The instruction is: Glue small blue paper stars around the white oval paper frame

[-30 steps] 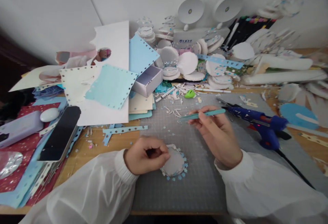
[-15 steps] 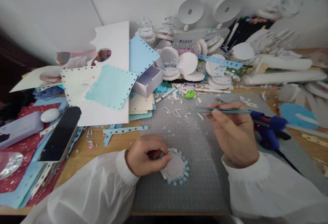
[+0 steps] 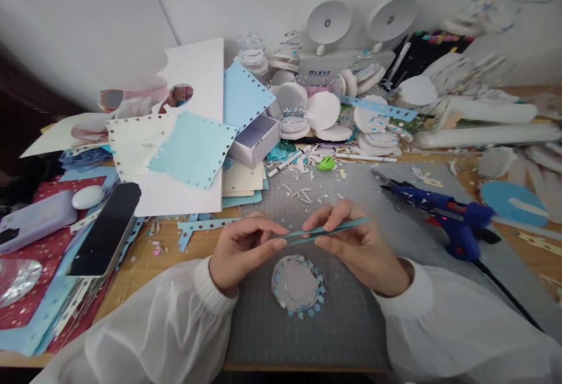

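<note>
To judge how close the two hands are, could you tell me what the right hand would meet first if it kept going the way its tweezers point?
The right hand points its teal tweezers leftward; they would probably first meet the left hand's fingertips, already at the tips.

The light is bright, soft and even, and shadows are faint. Around the hands (image 3: 302,243) things look fairly sharp, though the fingers are a little blurry. Far out to both sides everything bends, stretches and goes fuzzy. The far left corner is dark.
</note>
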Demonstrator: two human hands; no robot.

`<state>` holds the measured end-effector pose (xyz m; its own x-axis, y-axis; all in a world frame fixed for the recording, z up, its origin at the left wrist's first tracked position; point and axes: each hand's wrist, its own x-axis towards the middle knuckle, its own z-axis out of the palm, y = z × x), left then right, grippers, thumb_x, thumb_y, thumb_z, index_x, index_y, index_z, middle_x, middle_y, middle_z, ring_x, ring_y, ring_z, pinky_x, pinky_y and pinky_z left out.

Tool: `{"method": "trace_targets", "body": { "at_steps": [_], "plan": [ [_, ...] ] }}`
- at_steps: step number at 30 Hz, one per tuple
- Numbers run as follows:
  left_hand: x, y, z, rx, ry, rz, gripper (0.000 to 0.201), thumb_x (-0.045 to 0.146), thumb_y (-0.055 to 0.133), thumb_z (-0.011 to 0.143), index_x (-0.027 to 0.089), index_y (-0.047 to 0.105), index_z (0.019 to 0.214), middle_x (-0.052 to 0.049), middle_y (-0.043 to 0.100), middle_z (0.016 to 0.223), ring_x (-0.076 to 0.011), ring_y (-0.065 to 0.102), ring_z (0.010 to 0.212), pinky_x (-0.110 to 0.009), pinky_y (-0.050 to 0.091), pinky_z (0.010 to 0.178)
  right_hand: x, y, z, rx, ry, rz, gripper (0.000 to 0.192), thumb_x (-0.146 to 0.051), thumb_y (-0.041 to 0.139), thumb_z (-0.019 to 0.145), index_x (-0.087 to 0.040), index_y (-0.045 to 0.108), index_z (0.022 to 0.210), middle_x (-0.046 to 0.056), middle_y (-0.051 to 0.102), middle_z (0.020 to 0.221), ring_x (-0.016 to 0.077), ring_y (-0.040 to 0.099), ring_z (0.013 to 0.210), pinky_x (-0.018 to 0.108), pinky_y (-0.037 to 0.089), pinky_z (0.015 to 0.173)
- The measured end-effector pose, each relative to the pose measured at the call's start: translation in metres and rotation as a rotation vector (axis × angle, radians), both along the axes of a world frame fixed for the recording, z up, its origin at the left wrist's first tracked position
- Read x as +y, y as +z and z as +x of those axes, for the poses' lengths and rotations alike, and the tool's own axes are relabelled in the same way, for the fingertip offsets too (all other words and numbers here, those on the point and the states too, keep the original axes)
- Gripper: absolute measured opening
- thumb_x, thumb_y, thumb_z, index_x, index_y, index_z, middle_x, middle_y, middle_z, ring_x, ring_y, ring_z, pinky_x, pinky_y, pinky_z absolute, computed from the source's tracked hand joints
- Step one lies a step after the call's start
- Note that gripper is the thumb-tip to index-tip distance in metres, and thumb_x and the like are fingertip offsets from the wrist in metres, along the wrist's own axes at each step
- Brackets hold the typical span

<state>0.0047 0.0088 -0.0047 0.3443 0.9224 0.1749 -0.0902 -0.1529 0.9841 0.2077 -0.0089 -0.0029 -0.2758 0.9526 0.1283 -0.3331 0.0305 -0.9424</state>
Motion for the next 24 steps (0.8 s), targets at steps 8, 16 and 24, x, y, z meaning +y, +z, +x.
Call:
{"method": "trace_targets", "body": {
  "at_steps": [8,16,24],
  "plan": [
    [0.001,0.004,0.000,0.028,-0.012,-0.059,0.018,0.031,0.070,0.074,0.014,0.064,0.070,0.003,0.040,0.054,-0.0089,0.038,0.052,-0.021,0.033,0.050,0.000,0.001,0.001,-0.016,0.010,0.010,0.016,-0.014,0.065,0.079,-0.025,0.053,0.082,-0.001,0.066,0.094,0.0130,0.065,0.086,0.032,0.055,0.078],
    [-0.002,0.009,-0.001,0.097,-0.114,-0.097,0.030,0.041,0.060,0.082,0.015,0.051,0.069,0.004,0.032,0.058,-0.0092,0.032,0.053,-0.021,0.029,0.049,-0.001,0.003,-0.001,0.010,0.027,0.025,0.017,-0.011,0.065,0.078,-0.025,0.055,0.082,-0.002,0.067,0.092,0.0116,0.065,0.085,0.028,0.055,0.073],
    [-0.004,0.006,-0.005,0.072,-0.166,-0.086,0.026,0.038,0.059,0.083,0.015,0.051,0.071,0.003,0.034,0.061,-0.0105,0.033,0.057,-0.023,0.029,0.052,0.005,0.006,0.009,-0.011,-0.181,0.058,0.015,-0.016,0.070,0.074,-0.026,0.060,0.079,-0.002,0.067,0.080,0.0144,0.066,0.077,0.029,0.055,0.065]
  ]
}}
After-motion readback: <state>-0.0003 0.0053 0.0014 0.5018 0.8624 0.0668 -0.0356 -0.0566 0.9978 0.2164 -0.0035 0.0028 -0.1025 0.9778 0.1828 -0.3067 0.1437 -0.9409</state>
